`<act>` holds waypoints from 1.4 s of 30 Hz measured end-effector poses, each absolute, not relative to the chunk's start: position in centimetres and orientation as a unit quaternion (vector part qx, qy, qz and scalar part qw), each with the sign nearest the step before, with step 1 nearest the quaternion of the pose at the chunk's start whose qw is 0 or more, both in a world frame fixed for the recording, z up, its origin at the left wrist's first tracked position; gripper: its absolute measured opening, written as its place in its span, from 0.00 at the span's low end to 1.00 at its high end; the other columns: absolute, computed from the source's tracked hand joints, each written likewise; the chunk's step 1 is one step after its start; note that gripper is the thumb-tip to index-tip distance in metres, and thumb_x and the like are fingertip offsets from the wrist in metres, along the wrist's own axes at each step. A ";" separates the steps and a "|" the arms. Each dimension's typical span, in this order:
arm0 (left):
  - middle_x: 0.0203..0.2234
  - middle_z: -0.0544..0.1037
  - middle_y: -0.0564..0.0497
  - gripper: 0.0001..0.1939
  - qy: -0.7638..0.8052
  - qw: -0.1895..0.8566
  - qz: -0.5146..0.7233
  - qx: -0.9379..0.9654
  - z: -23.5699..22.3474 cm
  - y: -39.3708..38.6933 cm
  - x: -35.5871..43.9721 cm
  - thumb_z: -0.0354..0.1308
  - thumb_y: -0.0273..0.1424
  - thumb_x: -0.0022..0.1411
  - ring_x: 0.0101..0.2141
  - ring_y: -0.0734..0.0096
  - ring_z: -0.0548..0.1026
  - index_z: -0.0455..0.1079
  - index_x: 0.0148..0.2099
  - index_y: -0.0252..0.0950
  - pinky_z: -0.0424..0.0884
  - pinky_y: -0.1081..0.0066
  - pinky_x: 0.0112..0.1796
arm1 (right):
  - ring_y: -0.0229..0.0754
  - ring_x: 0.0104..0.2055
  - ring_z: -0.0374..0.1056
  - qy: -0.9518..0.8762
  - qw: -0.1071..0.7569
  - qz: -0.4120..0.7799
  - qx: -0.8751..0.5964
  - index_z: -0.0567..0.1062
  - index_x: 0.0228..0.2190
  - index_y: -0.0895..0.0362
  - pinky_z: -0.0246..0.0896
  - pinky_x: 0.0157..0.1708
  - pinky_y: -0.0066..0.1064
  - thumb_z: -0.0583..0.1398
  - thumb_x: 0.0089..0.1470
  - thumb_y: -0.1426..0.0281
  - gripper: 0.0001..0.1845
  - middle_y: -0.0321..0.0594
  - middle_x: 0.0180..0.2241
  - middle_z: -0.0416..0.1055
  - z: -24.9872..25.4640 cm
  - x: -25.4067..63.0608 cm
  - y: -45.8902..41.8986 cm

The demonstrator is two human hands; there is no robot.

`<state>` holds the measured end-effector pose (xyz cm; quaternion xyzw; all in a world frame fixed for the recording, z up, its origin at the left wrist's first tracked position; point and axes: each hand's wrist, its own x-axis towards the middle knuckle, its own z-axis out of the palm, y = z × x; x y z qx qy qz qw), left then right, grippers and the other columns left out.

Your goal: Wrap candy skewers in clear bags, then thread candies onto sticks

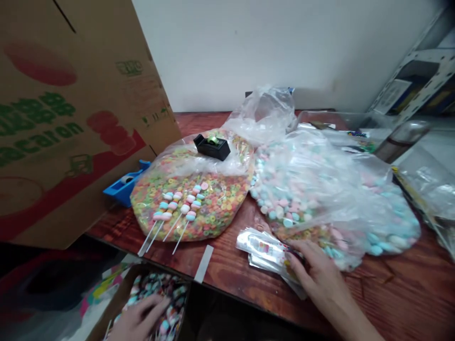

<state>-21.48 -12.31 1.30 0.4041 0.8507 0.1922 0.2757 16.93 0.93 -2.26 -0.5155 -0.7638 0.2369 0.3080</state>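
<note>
My left hand [140, 318], blurred, reaches down over a cardboard box [119, 298] below the table edge. Its fingers look apart, with nothing visible in them. Inside the box lie many wrapped marshmallow skewers [174, 289]. On the table, my right hand [318, 274] closes its thumb and fingers on the right end of a stack of clear plastic bags [263, 248]; its fingertips are partly hidden. Several pink, white and blue marshmallow skewers [185, 208] lie on a large bag of colourful cereal rings [220, 203], with their sticks toward me.
A black tape dispenser [213, 147] rests on the cereal bag; a blue one [124, 187] stands left, beside a tall carton [78, 123]. Large bags of marshmallows [313, 180] fill the right side. A tape strip [204, 264] hangs at the table edge. A bottle [401, 142] stands behind.
</note>
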 end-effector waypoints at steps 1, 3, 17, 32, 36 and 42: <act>0.22 0.77 0.54 0.17 0.806 0.341 0.207 0.438 1.5 -10.2 -19.5 0.58 0.50 0.50 0.26 0.61 0.73 0.74 0.26 0.43 0.69 0.69 0.31 | 0.48 0.46 0.68 -0.775 0.310 0.222 -0.504 0.71 0.45 0.52 0.63 0.45 0.42 0.55 0.63 0.65 0.11 0.42 0.43 0.73 -2.3 16.2 0.8; 0.24 0.77 0.53 0.18 0.756 0.389 0.272 0.452 1.4 -6.0 -15.2 0.57 0.48 0.55 0.26 0.63 0.72 0.75 0.37 0.41 0.67 0.70 0.30 | 0.49 0.45 0.67 -0.791 0.316 0.177 -0.493 0.70 0.47 0.54 0.62 0.44 0.43 0.55 0.63 0.68 0.11 0.44 0.42 0.72 -2.5 15.1 0.3; 0.26 0.73 0.52 0.09 0.653 0.349 0.399 0.541 1.3 0.9 -6.0 0.58 0.35 0.59 0.31 0.66 0.71 0.71 0.29 0.36 0.64 0.70 0.36 | 0.49 0.48 0.66 -0.788 0.350 0.111 -0.494 0.68 0.51 0.54 0.59 0.47 0.41 0.56 0.61 0.72 0.16 0.46 0.46 0.71 -4.0 14.7 -0.4; 0.20 0.65 0.56 0.14 0.674 0.368 0.384 0.512 -0.5 1.9 -6.1 0.60 0.37 0.56 0.25 0.70 0.65 0.64 0.23 0.37 0.62 0.72 0.29 | 0.43 0.34 0.67 -0.691 0.352 0.441 -0.453 0.76 0.28 0.53 0.57 0.36 0.33 0.53 0.64 0.65 0.16 0.35 0.28 0.73 0.3 12.1 4.5; 0.22 0.70 0.53 0.11 0.698 0.252 0.361 0.564 -1.1 1.9 -6.4 0.61 0.36 0.57 0.26 0.66 0.70 0.67 0.27 0.37 0.66 0.69 0.29 | 0.47 0.46 0.69 -0.635 0.407 0.457 -0.470 0.79 0.37 0.52 0.58 0.47 0.35 0.53 0.64 0.62 0.15 0.41 0.41 0.77 0.0 13.0 4.9; 0.39 0.79 0.46 0.12 0.504 -0.071 0.405 0.760 0.2 1.2 -4.0 0.61 0.22 0.58 0.45 0.59 0.74 0.72 0.45 0.38 0.68 0.56 0.50 | 0.44 0.39 0.67 -0.529 0.477 0.502 -0.490 0.78 0.32 0.54 0.59 0.41 0.32 0.60 0.58 0.60 0.12 0.39 0.33 0.74 -0.3 14.0 5.4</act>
